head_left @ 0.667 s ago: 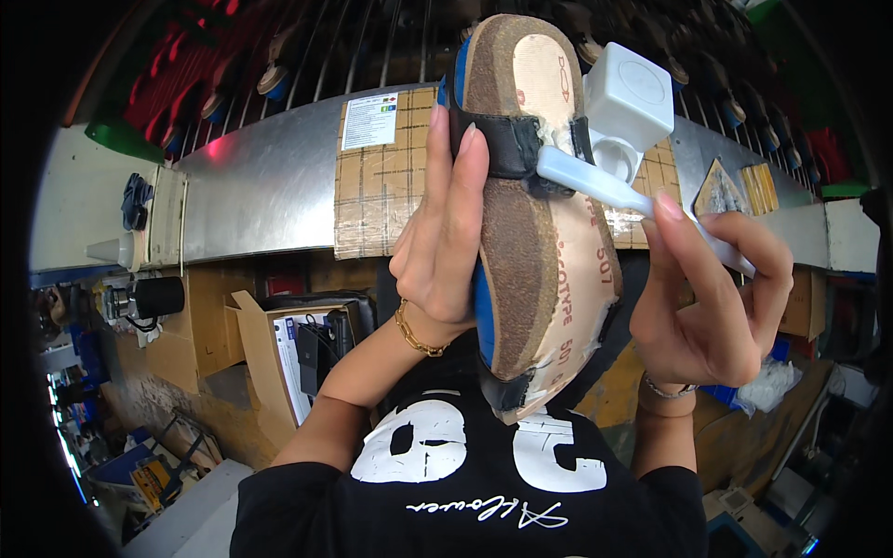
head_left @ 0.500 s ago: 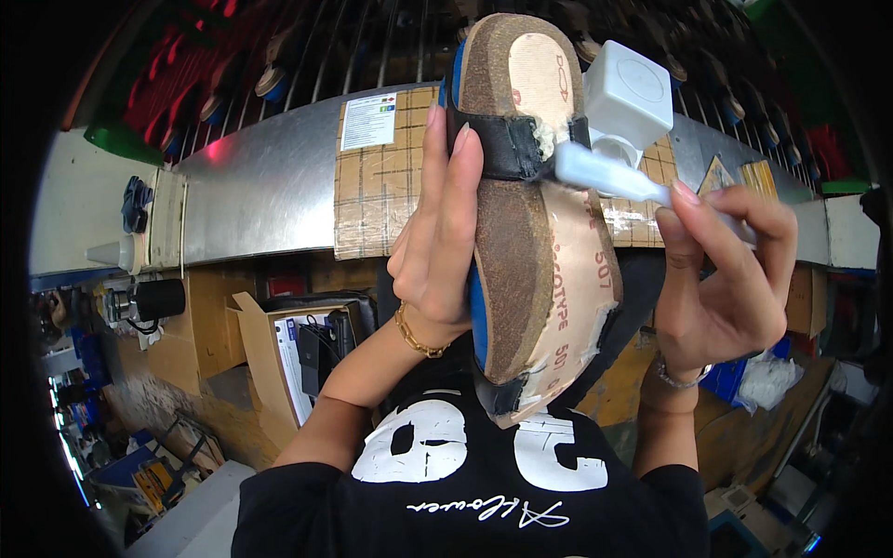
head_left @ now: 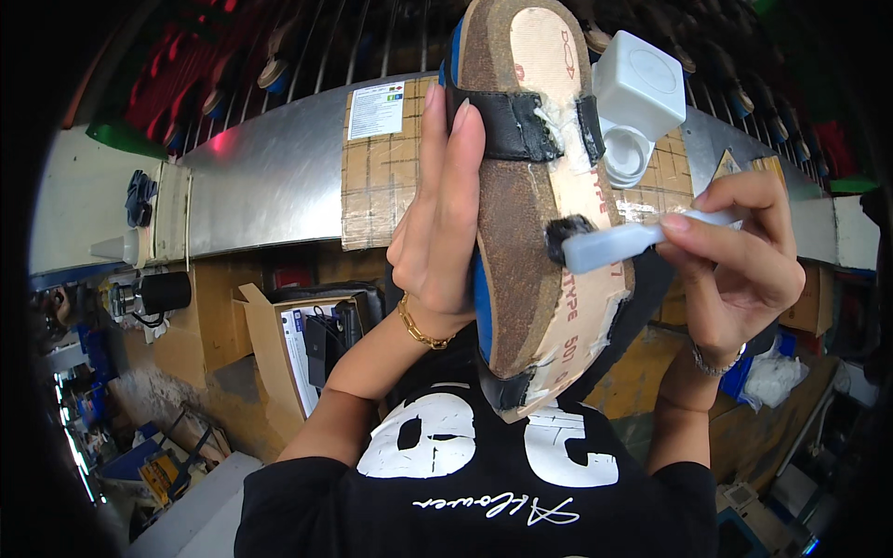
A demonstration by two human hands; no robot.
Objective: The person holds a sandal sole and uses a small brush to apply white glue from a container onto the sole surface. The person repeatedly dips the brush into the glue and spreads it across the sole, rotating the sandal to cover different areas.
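Observation:
My left hand (head_left: 445, 223) grips an unfinished sandal (head_left: 517, 209) by its side, with the underside turned up. Brown cork borders a pale insole board with red print. Black straps, such as the one near the heel end (head_left: 502, 126), fold over onto this underside, and whitish residue shows around that strap's end. Blue material shows along the left edge. Between thumb and fingers of my right hand (head_left: 739, 260) is a pale blue-handled brush (head_left: 614, 245). Its dark bristles touch the middle of the sole, where the cork meets the board.
Behind the sandal, a white square-based bottle (head_left: 642, 82) lies on cardboard (head_left: 374, 191) atop a metal table (head_left: 265, 186). Beyond are metal rollers (head_left: 321, 46) with more footwear. An open carton (head_left: 279, 335) stands below at left, and a blue bin (head_left: 738, 379) at lower right.
The brush has moved from the strap near the heel end down to the middle of the sole. The sandal has shifted slightly upward in the view, still in my left hand.

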